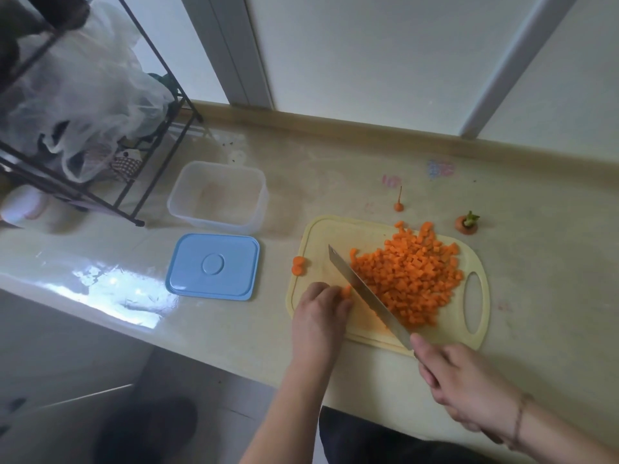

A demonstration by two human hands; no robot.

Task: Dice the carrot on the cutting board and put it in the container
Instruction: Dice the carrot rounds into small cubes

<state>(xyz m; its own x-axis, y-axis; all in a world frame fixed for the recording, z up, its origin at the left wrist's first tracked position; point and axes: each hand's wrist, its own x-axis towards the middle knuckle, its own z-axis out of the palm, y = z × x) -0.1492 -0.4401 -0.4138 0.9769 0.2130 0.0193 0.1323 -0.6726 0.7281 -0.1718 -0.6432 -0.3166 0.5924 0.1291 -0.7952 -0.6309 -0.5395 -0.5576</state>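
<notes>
A pale yellow cutting board (313, 242) lies on the counter with a heap of diced carrot (410, 283) on its right half. My left hand (323, 304) holds down a small carrot piece (347, 291) at the board's left side, fingers curled over it. My right hand (464, 383) grips the handle of a knife (363, 291), whose blade slants across the board between the small piece and the heap. The clear plastic container (217, 194) stands empty to the left, behind its blue lid (213, 266).
A carrot slice (298, 265) lies off the board's left edge. The carrot tip (398, 205) and the leafy top end (466, 223) sit on the counter behind the board. A black wire rack (100, 135) with plastic bags stands at the far left.
</notes>
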